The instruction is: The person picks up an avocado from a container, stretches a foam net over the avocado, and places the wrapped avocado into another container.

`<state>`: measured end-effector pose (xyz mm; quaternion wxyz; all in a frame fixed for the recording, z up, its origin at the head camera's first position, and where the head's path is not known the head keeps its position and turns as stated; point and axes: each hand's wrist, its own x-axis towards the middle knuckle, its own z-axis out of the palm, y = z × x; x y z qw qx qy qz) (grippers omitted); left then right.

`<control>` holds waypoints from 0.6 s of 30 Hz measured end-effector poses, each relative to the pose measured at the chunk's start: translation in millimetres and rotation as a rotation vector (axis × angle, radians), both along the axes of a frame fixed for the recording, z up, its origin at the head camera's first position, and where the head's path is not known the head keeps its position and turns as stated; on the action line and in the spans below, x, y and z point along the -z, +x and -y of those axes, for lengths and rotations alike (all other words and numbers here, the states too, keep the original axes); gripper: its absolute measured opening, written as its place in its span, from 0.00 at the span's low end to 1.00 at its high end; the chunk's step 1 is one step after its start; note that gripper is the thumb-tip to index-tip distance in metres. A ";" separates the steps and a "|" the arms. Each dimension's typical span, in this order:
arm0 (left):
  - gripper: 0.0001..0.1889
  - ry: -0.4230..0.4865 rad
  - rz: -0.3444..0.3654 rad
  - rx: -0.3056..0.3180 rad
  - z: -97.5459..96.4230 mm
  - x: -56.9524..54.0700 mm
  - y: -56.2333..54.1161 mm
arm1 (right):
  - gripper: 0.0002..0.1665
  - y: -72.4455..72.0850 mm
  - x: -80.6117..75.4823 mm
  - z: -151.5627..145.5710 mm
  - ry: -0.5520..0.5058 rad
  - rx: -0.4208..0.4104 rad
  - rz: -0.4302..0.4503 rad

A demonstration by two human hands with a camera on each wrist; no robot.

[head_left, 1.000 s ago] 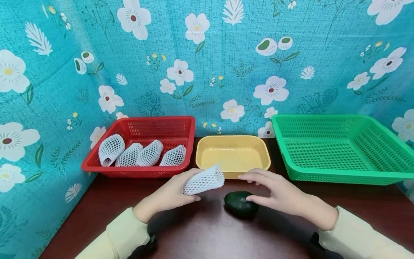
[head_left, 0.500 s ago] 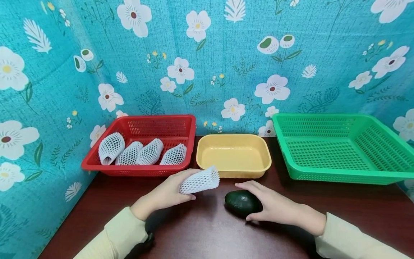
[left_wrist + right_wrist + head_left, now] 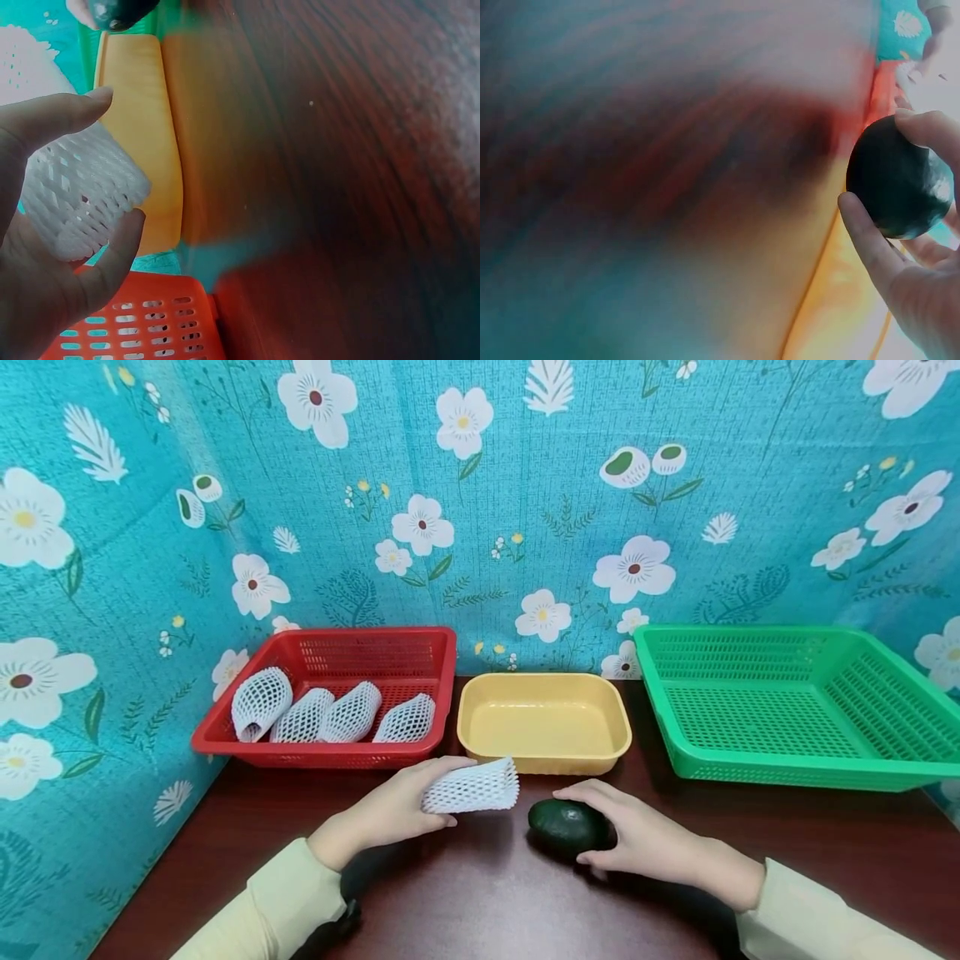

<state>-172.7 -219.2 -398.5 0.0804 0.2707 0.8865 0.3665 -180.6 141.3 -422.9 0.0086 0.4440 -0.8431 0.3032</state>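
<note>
My left hand (image 3: 393, 810) holds a white foam net sleeve (image 3: 474, 787), thumb below and fingers over the top, its free end facing right. In the left wrist view the sleeve (image 3: 82, 187) sits between thumb and fingers. A dark green avocado (image 3: 566, 828) is gripped from its right side by my right hand (image 3: 648, 835). Its left end points toward the sleeve, with a gap between the two. The right wrist view has the avocado (image 3: 896, 180) between thumb and fingers. Whether it still touches the table cannot be told.
Behind the left hand stands a red basket (image 3: 322, 758) with several foam net sleeves (image 3: 351, 713). A yellow tray (image 3: 543, 727) is at the middle back, and a green basket (image 3: 750, 718) at the right. A flowered cloth (image 3: 480, 510) hangs behind the dark wooden table (image 3: 480, 902).
My right hand came down and closed round the avocado, which has since shifted slightly right. The left hand keeps the sleeve, now tilted a little flatter.
</note>
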 end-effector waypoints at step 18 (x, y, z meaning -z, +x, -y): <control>0.40 -0.070 -0.094 -0.033 -8.1 -3.0 4.6 | 0.48 -1.1 -49.7 -14.4 -0.053 0.080 -0.063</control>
